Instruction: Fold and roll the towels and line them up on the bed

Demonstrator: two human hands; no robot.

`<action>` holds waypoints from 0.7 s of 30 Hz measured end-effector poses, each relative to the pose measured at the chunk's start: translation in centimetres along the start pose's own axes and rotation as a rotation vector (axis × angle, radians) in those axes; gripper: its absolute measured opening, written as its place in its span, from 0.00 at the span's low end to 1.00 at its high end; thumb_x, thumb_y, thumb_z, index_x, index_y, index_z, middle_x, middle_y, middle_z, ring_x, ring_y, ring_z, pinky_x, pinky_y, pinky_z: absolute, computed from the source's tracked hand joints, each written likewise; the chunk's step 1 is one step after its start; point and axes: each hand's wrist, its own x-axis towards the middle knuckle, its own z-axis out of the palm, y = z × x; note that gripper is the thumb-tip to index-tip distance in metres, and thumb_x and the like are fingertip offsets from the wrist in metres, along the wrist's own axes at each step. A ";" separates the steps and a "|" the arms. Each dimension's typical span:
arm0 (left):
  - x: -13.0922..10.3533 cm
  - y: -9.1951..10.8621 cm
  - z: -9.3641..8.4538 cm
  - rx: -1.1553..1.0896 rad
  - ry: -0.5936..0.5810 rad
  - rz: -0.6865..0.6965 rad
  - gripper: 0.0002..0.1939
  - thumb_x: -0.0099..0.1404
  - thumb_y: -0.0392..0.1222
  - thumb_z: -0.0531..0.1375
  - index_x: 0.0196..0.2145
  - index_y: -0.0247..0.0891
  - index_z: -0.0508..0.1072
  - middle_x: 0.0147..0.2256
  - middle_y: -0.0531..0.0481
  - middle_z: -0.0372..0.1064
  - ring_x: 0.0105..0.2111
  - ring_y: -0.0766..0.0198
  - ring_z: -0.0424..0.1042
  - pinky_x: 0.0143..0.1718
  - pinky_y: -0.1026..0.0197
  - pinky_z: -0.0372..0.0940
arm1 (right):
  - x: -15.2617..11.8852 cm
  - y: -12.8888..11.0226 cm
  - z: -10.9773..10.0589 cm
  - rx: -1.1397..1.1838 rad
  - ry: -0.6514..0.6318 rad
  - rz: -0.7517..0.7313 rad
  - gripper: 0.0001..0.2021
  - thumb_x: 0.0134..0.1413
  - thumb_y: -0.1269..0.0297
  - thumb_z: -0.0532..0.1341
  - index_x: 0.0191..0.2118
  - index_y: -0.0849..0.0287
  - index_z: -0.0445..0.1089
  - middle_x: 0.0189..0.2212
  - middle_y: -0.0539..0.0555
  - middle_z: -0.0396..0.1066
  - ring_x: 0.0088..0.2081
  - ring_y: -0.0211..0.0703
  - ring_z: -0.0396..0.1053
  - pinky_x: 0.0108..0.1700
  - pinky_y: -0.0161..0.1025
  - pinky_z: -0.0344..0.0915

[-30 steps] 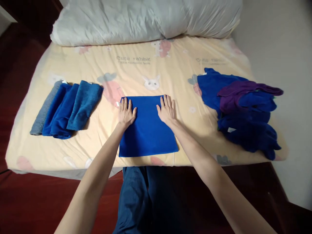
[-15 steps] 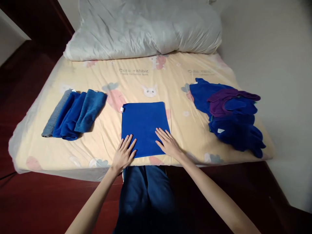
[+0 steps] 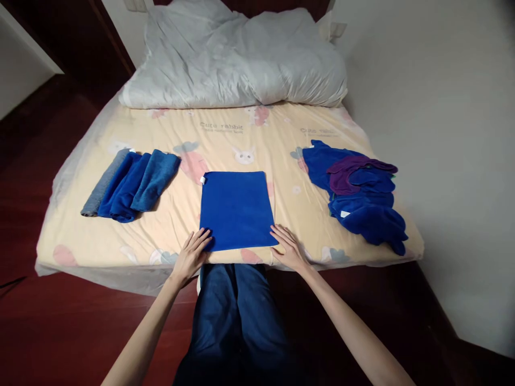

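Note:
A flat blue cloth [image 3: 236,209] with a small white tag at its upper left corner lies on the bed in front of me. My left hand [image 3: 193,252] rests at its lower left corner, fingers spread a little and fingertips on the edge. At the lower right corner lies my right hand [image 3: 288,247], its fingers apart, touching the cloth's edge. Neither hand grasps anything. Rolled cloths, one grey [image 3: 105,183] and several blue [image 3: 155,180], lie side by side to the left. On the right is a loose heap of blue cloths [image 3: 368,217] with a purple cloth [image 3: 341,177] among them.
The bed [image 3: 241,140] has a yellow sheet with rabbit and carrot prints. A bulky grey-white quilt [image 3: 241,59] lies across its far end. A pale wall [image 3: 426,134] stands on the right. My legs [image 3: 237,311] are at the bed's near edge.
Both hands have slid outward from the cloth's surface to its lower corners. The camera view has tilted up, showing more beyond the quilt.

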 end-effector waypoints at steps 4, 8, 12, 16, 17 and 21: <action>2.1 -0.2 0.8 -0.164 0.096 -0.045 0.25 0.60 0.31 0.54 0.54 0.41 0.76 0.58 0.44 0.72 0.64 0.54 0.64 0.70 0.40 0.51 | 1.7 -0.7 1.4 0.089 0.055 0.063 0.31 0.52 0.78 0.54 0.62 0.52 0.70 0.58 0.54 0.73 0.61 0.49 0.69 0.64 0.56 0.66; 2.5 -0.3 1.4 -0.302 0.251 -0.141 0.22 0.58 0.32 0.53 0.47 0.40 0.78 0.52 0.44 0.77 0.59 0.55 0.70 0.67 0.41 0.57 | 2.2 -0.5 2.7 0.175 0.174 0.200 0.33 0.46 0.81 0.52 0.57 0.52 0.74 0.53 0.53 0.76 0.56 0.47 0.72 0.60 0.52 0.69; 2.1 -0.5 1.5 -0.370 0.269 -0.154 0.24 0.58 0.33 0.51 0.48 0.41 0.79 0.51 0.45 0.77 0.58 0.55 0.72 0.65 0.42 0.60 | 1.8 0.1 3.1 0.349 0.246 0.251 0.33 0.44 0.82 0.50 0.53 0.51 0.76 0.51 0.53 0.77 0.55 0.46 0.73 0.58 0.49 0.71; 1.8 -0.4 1.4 -0.418 0.324 -0.208 0.23 0.60 0.35 0.52 0.49 0.40 0.79 0.50 0.46 0.78 0.54 0.56 0.74 0.60 0.47 0.65 | 1.6 0.3 3.2 0.442 0.312 0.267 0.27 0.47 0.79 0.51 0.48 0.53 0.78 0.46 0.54 0.79 0.51 0.46 0.75 0.55 0.48 0.73; 1.8 -0.3 1.3 -0.430 0.335 -0.239 0.22 0.61 0.36 0.52 0.48 0.40 0.79 0.49 0.45 0.78 0.52 0.56 0.74 0.58 0.48 0.66 | 1.6 0.3 3.3 0.450 0.331 0.288 0.25 0.50 0.78 0.52 0.48 0.54 0.78 0.45 0.55 0.79 0.49 0.47 0.76 0.54 0.48 0.73; 1.7 0.2 1.4 -0.470 0.325 -0.414 0.19 0.66 0.44 0.53 0.48 0.39 0.78 0.44 0.44 0.78 0.46 0.56 0.75 0.50 0.53 0.69 | 1.7 0.2 3.5 0.480 0.385 0.440 0.14 0.58 0.66 0.57 0.45 0.57 0.78 0.43 0.58 0.79 0.45 0.49 0.77 0.51 0.48 0.73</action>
